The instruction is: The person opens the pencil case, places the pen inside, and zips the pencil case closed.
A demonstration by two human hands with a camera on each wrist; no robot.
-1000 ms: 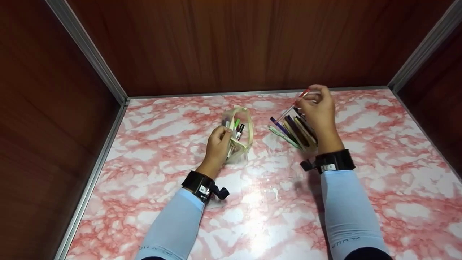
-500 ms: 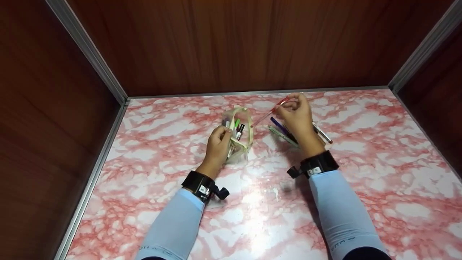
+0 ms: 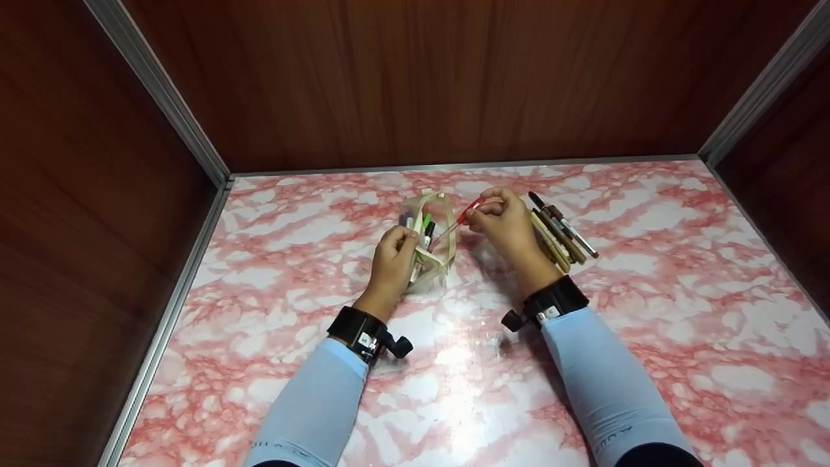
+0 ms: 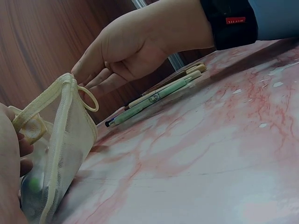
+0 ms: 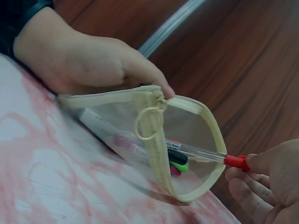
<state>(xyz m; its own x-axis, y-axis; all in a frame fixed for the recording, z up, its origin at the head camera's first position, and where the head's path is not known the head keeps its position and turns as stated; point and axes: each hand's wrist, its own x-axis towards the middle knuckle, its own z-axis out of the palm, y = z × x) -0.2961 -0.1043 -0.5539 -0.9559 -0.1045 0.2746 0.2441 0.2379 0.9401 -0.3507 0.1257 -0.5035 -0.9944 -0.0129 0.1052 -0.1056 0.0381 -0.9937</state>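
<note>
My left hand point(image 3: 392, 259) grips the edge of a sheer mesh zip pouch point(image 5: 217, 133) with cream trim and a ring zip pull point(image 5: 149, 123). The pouch's mouth is spread wide. My right hand point(image 3: 509, 227) pinches a clear-barrelled pen by its red cap point(image 5: 237, 161). The pen's barrel runs through the mouth into the pouch, next to a black-capped marker point(image 3: 429, 230) and a green-capped one point(image 5: 180, 166). Beneath the right forearm lies a row of pens, including a pale green pen point(image 4: 154, 97), partly hidden in the head view.
To the right of the right hand, several pens point(image 3: 557, 237) lie side by side, among them a white-barrelled one point(image 3: 579, 238). Red-and-white marbled tabletop point(image 3: 681, 337) surrounds everything. Dark wood panels point(image 3: 415, 84) with metal edging close off the back and both sides.
My right hand has moved left and toward me from above the pens, bringing the red-capped pen's lower end into the pouch. The left hand has stayed still on the pouch.
</note>
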